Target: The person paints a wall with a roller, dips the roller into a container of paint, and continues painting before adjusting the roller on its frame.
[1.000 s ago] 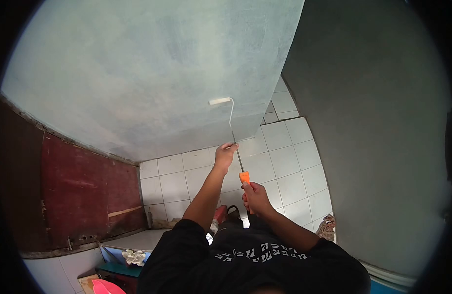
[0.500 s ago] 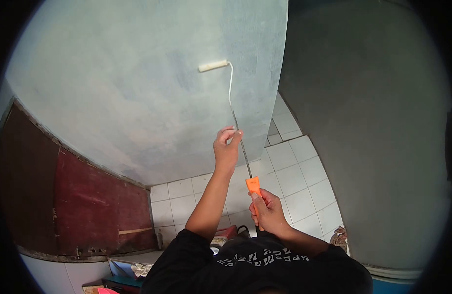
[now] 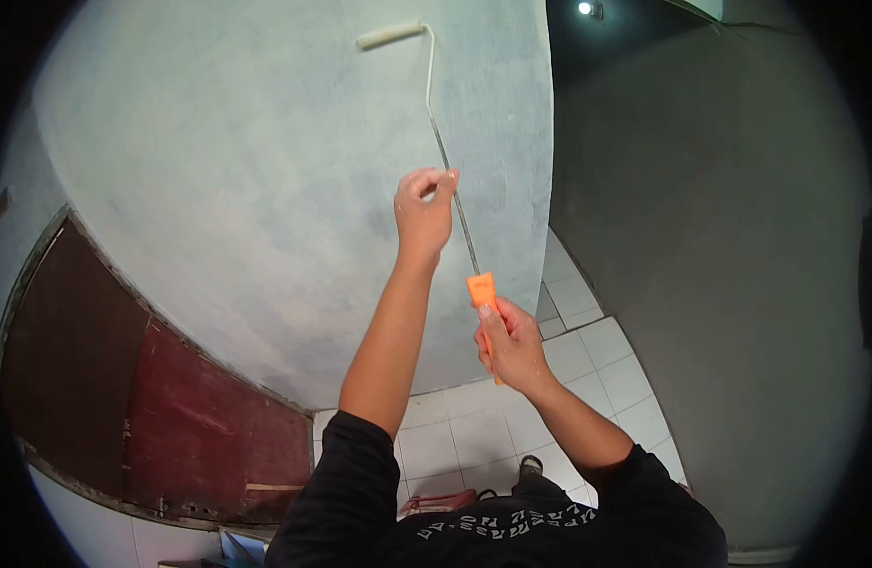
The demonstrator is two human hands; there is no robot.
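I hold a paint roller with both hands against a pale blue-grey wall (image 3: 265, 189). My left hand (image 3: 422, 206) grips the thin metal shaft (image 3: 445, 156) partway up. My right hand (image 3: 511, 343) is closed around the orange handle (image 3: 481, 289) lower down. The white roller sleeve (image 3: 390, 35) lies flat on the wall near the top of the view, well above both hands.
A darker grey wall (image 3: 720, 284) meets the pale one at a corner on the right. A dark red panel (image 3: 199, 426) stands lower left. White floor tiles (image 3: 474, 426) lie below, with a shoe (image 3: 530, 466). A light (image 3: 584, 8) shines at the top.
The roller has travelled up the wall, from mid-height to near the top. Both hands rose with it, and the view tilted upward.
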